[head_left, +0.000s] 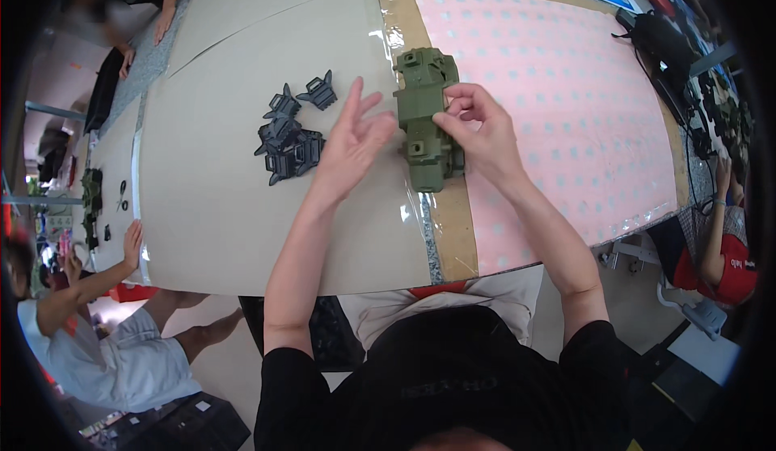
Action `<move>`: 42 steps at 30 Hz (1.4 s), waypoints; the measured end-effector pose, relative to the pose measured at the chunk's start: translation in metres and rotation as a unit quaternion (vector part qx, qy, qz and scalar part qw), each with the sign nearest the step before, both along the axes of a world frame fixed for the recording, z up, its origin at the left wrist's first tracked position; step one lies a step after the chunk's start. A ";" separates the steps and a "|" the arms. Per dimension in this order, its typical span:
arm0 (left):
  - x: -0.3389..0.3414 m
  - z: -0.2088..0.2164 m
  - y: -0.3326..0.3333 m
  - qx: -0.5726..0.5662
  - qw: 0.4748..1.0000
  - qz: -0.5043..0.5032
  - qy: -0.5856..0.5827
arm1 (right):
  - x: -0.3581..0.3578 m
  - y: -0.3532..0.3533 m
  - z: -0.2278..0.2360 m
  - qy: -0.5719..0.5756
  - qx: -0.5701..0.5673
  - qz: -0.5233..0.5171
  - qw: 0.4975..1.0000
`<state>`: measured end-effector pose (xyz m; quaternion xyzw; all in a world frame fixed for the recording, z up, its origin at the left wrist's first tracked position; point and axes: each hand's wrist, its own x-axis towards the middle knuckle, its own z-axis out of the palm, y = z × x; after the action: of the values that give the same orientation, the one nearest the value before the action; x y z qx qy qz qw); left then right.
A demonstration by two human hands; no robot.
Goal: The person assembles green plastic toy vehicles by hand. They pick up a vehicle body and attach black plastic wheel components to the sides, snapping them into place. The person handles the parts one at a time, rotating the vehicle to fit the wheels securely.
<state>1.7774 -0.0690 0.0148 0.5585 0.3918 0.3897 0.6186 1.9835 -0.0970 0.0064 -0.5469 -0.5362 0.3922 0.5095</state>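
A long olive-green plastic vehicle body (422, 102), with raised boxy fittings at both ends, lies lengthwise away from me at the table's middle. My right hand (487, 136) is closed at its right side, thumb over the top edge and the other fingers curled; whether a small part sits between them is hidden. Just left of the body, my left hand (353, 145) hovers with its fingers spread and nothing in them. Beyond that hand, farther left, several dark grey plastic parts with pointed corners (283, 137) are piled loosely together.
A pink patterned sheet (566, 120) covers the table's right half, and grey-beige board (218, 217) its left. Black bags and cables (659, 47) line the right edge. At the left, a person's hand (132, 245) rests on the table near scissors (122, 195) and another green model (92, 204).
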 end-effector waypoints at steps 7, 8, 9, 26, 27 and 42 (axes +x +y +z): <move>-0.010 -0.005 -0.002 -0.169 0.974 -0.023 -0.147 | -0.050 -0.026 0.017 -0.193 0.339 0.166 0.906; -0.020 -0.009 -0.002 -0.170 0.965 -0.064 -0.189 | -0.050 -0.027 0.015 -0.152 0.339 0.188 0.909; -0.028 -0.014 -0.003 -0.170 0.953 -0.105 -0.229 | -0.050 -0.028 0.018 -0.154 0.349 0.202 0.902; -0.081 -0.018 -0.006 -0.101 0.844 -0.161 -0.501 | -0.088 0.115 -0.004 -0.257 0.126 0.165 0.944; -0.080 -0.016 -0.005 -0.106 0.849 -0.159 -0.492 | -0.097 0.123 -0.015 -0.305 0.166 0.165 0.923; -0.073 -0.028 0.002 -0.195 0.731 -0.100 -0.647 | -0.076 0.064 0.012 -0.328 0.016 0.129 0.936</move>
<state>1.7049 -0.0670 -0.0135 0.0745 -0.0938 0.5073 0.8534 1.9076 -0.0333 0.0189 -0.5629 -0.7455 0.2447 0.2596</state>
